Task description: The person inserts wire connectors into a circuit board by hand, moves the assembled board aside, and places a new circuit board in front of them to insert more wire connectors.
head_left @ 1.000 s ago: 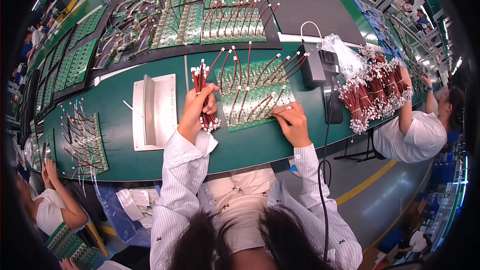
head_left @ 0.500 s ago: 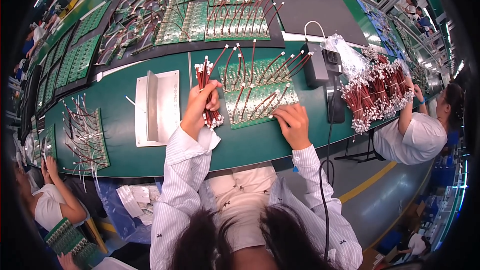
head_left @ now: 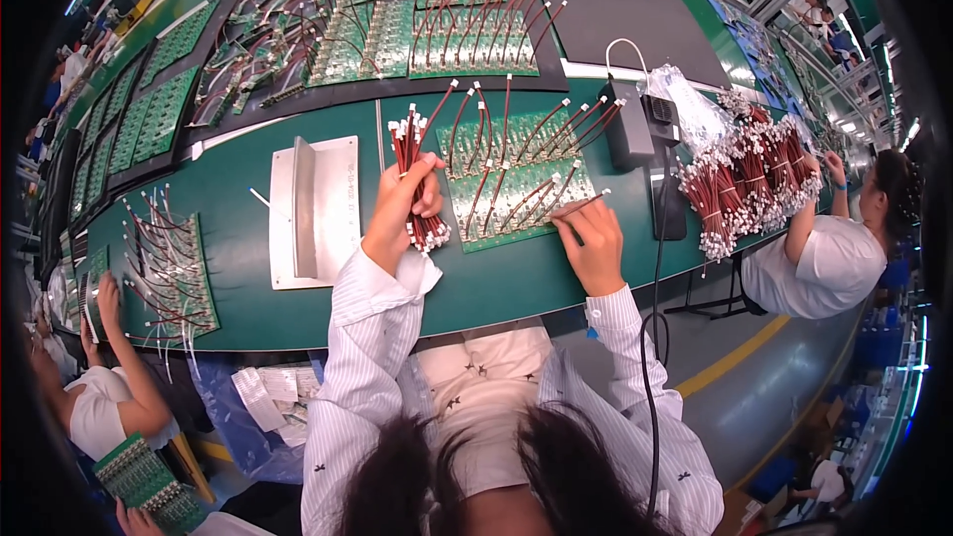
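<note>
A bundle of dark red cables with white connectors [head_left: 405,142] is gripped upright in my left hand [head_left: 399,206], its lower ends showing below the fingers. In front of me lies a green circuit board panel [head_left: 513,226], with several of the same cables standing or leaning from it. My right hand [head_left: 591,243] is at the panel's near right corner, thumb and fingers pinched on a single cable [head_left: 584,203] that slants up to the right over the board's edge. Whether that cable's lower end touches the board is hidden by the fingertips.
A bent metal plate [head_left: 316,228] lies left of my left hand. Farther left is another wired panel [head_left: 179,273]. Grey power adapters [head_left: 627,134] and a heap of cable bundles [head_left: 747,184] are at the right. Black mats with boards [head_left: 475,45] line the back. Co-workers sit on both sides.
My right hand has shifted slightly right and a cable now shows in its fingers, slanting up. My left hand keeps its hold on the bundle, nearly still.
</note>
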Tool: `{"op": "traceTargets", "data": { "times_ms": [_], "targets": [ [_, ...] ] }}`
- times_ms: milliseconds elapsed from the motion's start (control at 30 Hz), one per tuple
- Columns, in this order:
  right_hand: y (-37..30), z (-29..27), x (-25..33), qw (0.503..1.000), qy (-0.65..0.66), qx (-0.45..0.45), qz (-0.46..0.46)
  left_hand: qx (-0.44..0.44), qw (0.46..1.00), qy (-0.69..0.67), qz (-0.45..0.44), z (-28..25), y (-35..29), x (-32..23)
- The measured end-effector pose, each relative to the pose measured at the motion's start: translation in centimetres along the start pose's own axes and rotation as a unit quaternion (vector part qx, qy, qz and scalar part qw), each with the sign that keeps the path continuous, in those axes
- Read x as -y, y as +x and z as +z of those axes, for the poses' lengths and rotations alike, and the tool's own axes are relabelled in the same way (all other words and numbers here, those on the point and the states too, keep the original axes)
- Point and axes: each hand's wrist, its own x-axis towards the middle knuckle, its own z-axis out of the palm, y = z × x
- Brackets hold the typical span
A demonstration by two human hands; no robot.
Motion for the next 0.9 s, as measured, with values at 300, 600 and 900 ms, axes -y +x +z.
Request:
{"op": "traceTargets", "data": {
  "times_ms": [300, 600, 900],
  "targets": [
    [0.34, 0.09, -0.39, 0.999, -0.002, 0.033, 0.007, -0.002, 1.0, -0.007, 0.001, 0.07, -0.01, -0.1],
    [0.04, 0.44, -0.84, 0.998, -0.02, 0.025, -0.046, 0.004, 1.0, -0.015, -0.011, 0.17, 0.01, 0.15],
    [-0.23, 0.49, -0.57, 0.998, -0.04, 0.015, -0.041, 0.014, 1.0, -0.018, 0.004, 0.05, 0.11, 0.37]
  ]
}}
